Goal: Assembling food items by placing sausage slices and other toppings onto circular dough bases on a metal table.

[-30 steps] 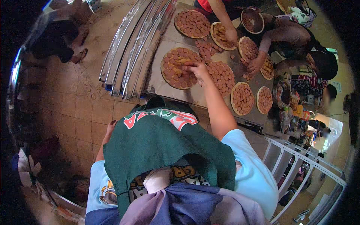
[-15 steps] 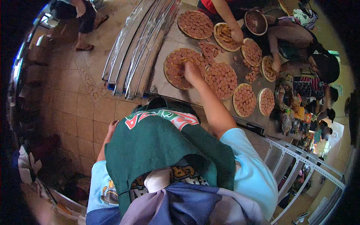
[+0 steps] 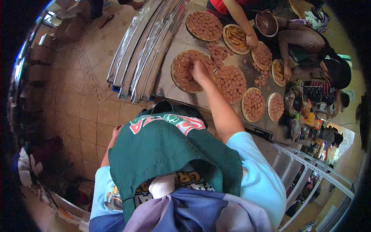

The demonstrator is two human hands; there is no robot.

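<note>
My right hand (image 3: 199,72) reaches over the near-left pizza (image 3: 180,75), its fingers bunched and pointing down onto the topping. Round sausage slices cover most of this pizza. Whatever the fingertips pinch is hidden beneath the hand. Beside it, to the right, lies another pizza (image 3: 230,84) closely covered with slices. Loose sausage slices (image 3: 217,52) are heaped on the table between the pizzas. My left hand (image 3: 116,132) hangs low at my left side against the green apron (image 3: 166,154); its fingers are mostly hidden.
Long plastic-wrapped panels (image 3: 143,50) stand left of the table. Across it, a co-worker's hand (image 3: 252,41) is beside a partly topped pizza (image 3: 236,38); another person works farther right. A metal bowl (image 3: 266,24) stands at the back. A white metal rack (image 3: 309,166) rises at my right.
My right hand stays over the same pizza, shifting slightly. The co-worker's hand opposite has moved right, off the partly topped pizza toward its edge. The walking person at upper left has mostly left view.
</note>
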